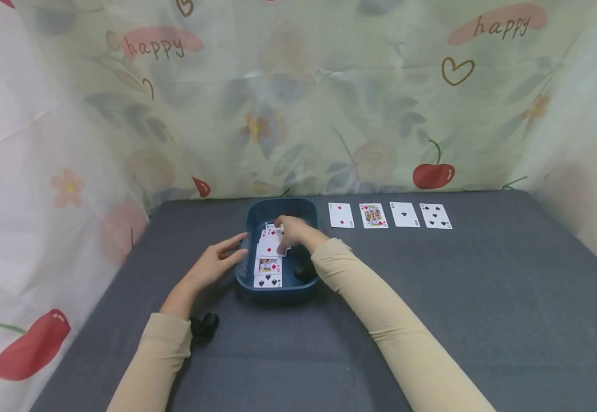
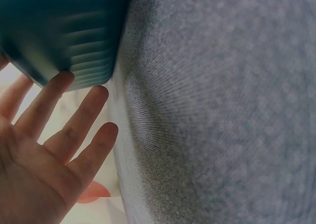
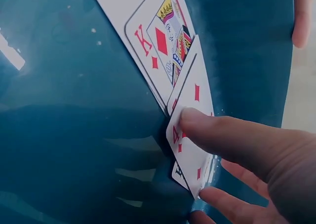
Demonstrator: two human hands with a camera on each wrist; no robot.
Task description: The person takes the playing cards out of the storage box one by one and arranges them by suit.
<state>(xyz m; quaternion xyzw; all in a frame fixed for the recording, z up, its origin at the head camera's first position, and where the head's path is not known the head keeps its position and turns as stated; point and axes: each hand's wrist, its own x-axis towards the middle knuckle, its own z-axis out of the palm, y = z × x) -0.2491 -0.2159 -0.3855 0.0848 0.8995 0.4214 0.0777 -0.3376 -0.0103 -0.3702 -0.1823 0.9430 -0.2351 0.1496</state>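
Observation:
A dark blue plastic basin (image 1: 277, 294) holds several overlapping playing cards, among them a king of diamonds (image 3: 153, 48) and a spade card (image 1: 268, 281). Reaching into it, my right hand (image 1: 296, 232) pinches a four of diamonds (image 3: 193, 93), with the thumb (image 3: 222, 135) on its face and fingertips by its lower edge. Part of another card peeks out below that one in the right wrist view. My left hand (image 1: 214, 266) has its fingers spread and extended, the fingertips (image 2: 61, 80) at the basin's left outer wall.
To the right of the basin, a row of face-up cards lies on the dark grey cloth (image 1: 458, 315): a diamond card (image 1: 341, 215), a king of hearts (image 1: 373, 216), a club card (image 1: 404, 214) and a spade card (image 1: 435, 216). A patterned curtain (image 1: 303, 114) hangs behind.

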